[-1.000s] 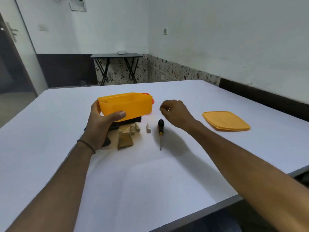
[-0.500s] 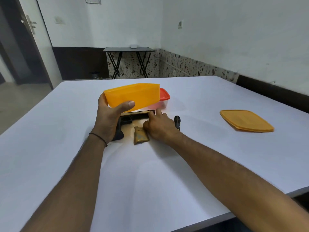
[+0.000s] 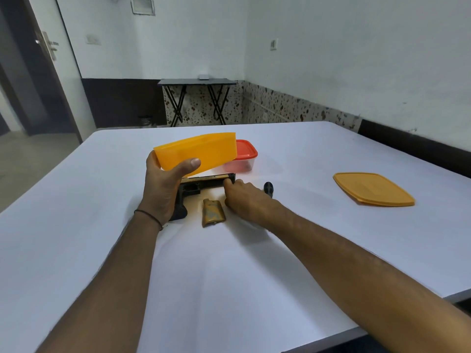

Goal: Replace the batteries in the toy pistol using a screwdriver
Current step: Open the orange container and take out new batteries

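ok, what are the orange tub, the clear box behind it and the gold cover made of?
The orange tub: thin plastic, satin; light glows through its wall. The clear box: transparent plastic, contents show through; red lid opaque, glossy. The gold cover: probably plastic with worn metallic paint, patchy; metal not ruled out.

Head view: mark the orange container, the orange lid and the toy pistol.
orange container [image 3: 204, 151]: head view, on its near side wall.
orange lid [image 3: 373, 189]: head view, middle of its top face.
toy pistol [image 3: 207, 182]: head view, on the black slide.
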